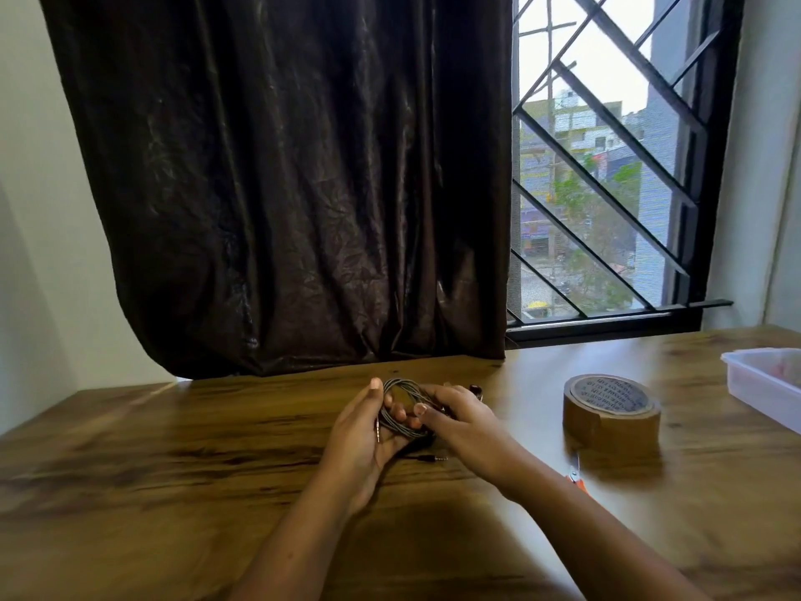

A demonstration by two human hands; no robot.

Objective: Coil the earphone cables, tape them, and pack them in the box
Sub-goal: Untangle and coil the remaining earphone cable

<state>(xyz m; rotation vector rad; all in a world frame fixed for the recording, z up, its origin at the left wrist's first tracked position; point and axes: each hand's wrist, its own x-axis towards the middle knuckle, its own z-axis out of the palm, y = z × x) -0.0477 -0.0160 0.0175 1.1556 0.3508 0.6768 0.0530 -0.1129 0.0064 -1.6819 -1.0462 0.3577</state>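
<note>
Centrally, a coil of thin grey earphone cable (pixel 405 386) is held between both hands at the middle of the brown wood-grain table (pixel 173 461); whether it is lifted clear of the surface cannot be told. The left hand (pixel 368 435) is cupped palm-up beneath the coil, with its thumb raised against the coil's left rim, and a small metal jack plug (pixel 379 430) is seen lying against its palm. The right hand (pixel 459 420) is curled over the coil's right side, and its thumb is pressed onto the loops, so the bundle is clamped from both sides with the hands close together. A second slim plug on a dark lead (pixel 434 458) is stretched out on the table just near of the hands. To the right, well apart from the coil, a roll of brown packing tape (pixel 611 420) is laid flat. Orange-handled scissors (pixel 576 475) are partly hidden behind the right forearm, just near of the roll. A translucent white plastic box (pixel 763 383) is set at the right edge, cut off by the frame, with its contents blurred. A dark brown curtain (pixel 281 188) and a barred window (pixel 607 188) are seen on the far side.
</note>
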